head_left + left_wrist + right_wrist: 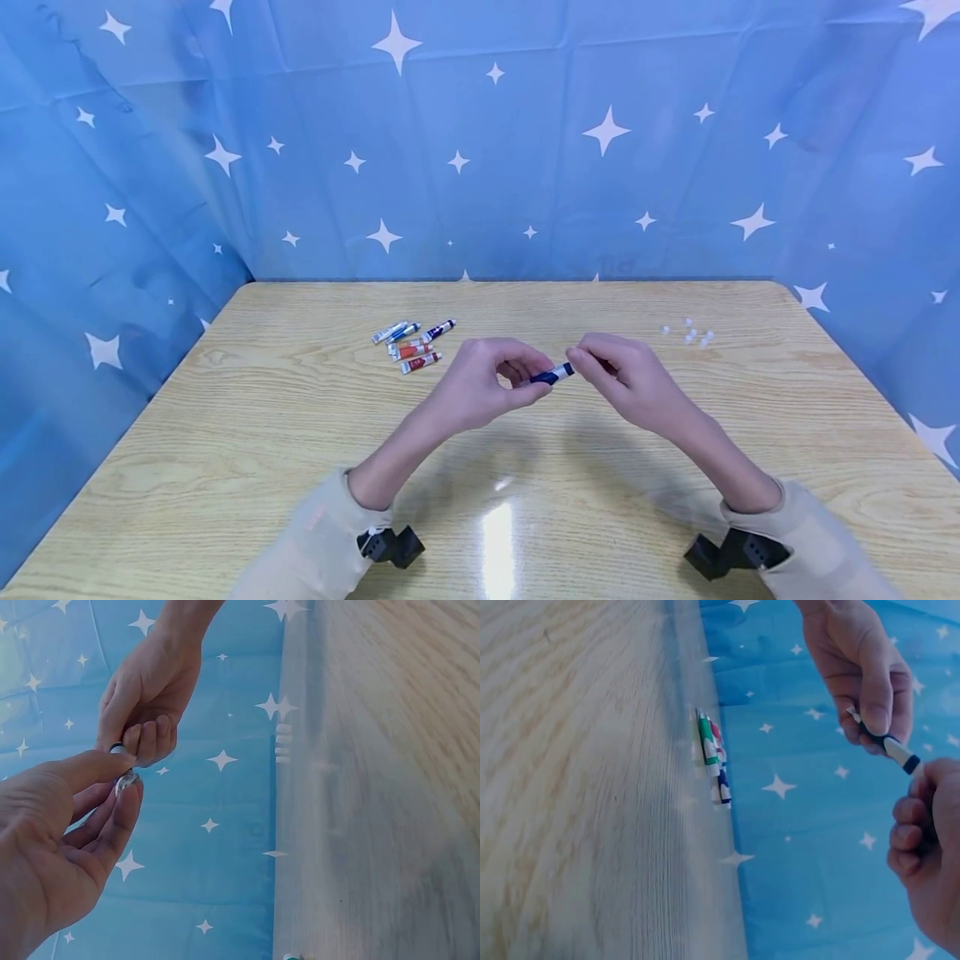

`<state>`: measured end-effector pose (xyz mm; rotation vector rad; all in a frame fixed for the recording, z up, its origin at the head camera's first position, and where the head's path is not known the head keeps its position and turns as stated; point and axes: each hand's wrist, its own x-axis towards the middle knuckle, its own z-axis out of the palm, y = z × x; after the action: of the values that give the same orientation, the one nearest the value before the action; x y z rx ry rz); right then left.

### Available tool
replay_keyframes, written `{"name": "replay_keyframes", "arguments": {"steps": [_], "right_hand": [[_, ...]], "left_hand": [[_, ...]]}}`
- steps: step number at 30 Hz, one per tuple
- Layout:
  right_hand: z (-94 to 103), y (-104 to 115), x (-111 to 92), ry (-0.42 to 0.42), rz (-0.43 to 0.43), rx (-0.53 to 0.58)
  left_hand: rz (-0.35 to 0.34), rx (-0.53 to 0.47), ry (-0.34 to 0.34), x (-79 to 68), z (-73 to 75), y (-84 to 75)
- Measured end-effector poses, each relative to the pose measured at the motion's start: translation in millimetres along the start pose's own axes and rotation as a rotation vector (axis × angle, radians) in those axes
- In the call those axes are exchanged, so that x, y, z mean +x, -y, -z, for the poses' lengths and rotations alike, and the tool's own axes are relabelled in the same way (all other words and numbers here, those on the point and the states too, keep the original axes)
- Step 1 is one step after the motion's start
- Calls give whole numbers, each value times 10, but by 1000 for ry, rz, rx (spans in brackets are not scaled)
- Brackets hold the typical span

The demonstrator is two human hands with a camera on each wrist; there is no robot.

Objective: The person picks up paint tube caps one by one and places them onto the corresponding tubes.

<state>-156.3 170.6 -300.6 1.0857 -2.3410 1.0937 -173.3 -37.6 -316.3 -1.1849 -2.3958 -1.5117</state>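
Between my hands, above the table, is a small dark blue and white paint tube point(553, 374). My left hand point(487, 383) pinches its body between thumb and fingertips. At the tube's dark-banded end, my right hand point(633, 383) pinches the cap with thumb and forefinger, its other fingers curled in. The right wrist view shows the tube point(892, 747) slanting down toward the right fingertips, which cover most of the cap. In the left wrist view the left thumb point(94, 766) hides much of the tube.
Several paint tubes point(414, 351) in red, orange, blue and purple lie grouped at the back left of the wooden table point(262, 433). Several small white pieces point(691, 333) lie at the back right. A blue star-printed cloth point(510, 183) hangs behind the table and along its sides.
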Motion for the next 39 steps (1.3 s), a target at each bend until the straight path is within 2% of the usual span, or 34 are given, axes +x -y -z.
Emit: {"name": "replay_keyframes", "arguments": {"steps": [9, 15, 20, 29, 39], "right_hand": [[7, 0, -15, -65, -31, -26], [12, 12, -12, -63, -54, -20], [28, 29, -3, -26, -92, -18], [77, 22, -5, 52, -207, 42], [112, -23, -31, 46, -185, 43]], "left_hand": [[-10, 22, -67, 18, -54, -10], [13, 84, -123, 11, -57, -8], [47, 162, -159, 3, -41, -2], [96, 209, -237, -50, 32, 95], [215, 235, -236, -197, 156, 263]]}}
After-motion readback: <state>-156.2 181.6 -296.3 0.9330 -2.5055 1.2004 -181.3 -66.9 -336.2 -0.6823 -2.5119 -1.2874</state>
